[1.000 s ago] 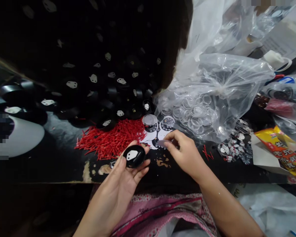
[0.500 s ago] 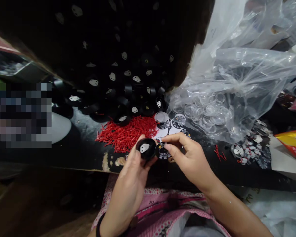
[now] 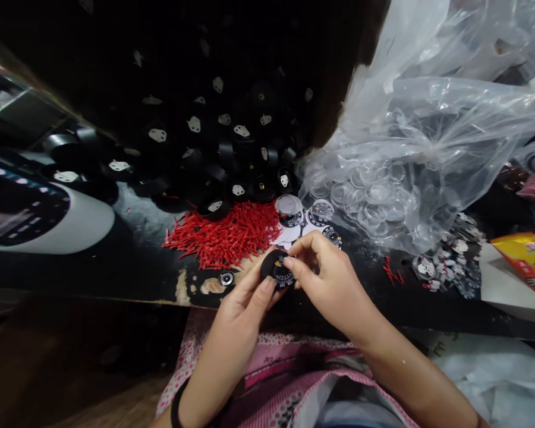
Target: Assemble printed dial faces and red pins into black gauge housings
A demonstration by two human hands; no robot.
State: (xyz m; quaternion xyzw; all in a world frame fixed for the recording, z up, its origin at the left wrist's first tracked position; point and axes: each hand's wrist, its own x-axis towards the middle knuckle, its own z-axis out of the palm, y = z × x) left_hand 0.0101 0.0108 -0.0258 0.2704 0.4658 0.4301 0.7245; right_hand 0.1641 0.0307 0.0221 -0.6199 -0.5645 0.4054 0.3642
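My left hand is closed around a round black cup-like housing, its thumb at the near rim. Over the mouth of the housing lies a black dial disc with white markings and an orange patch. Thumb and fingertips of my right hand pinch the disc's right edge. Whether the disc is fully seated inside cannot be made out. Just beyond my hands are a heap of thin red pointers and several printed dial discs on white paper-like pieces.
Several black housings with white plates fill the dark space behind. A clear plastic bag holds clear round covers. Small metal parts and a yellow packet lie right. A white device stands left; a small round part sits near the edge.
The dial disc has moved left from beside the housing to over its mouth, covering the white plate inside. My hands have come closer together. The view has shifted slightly.
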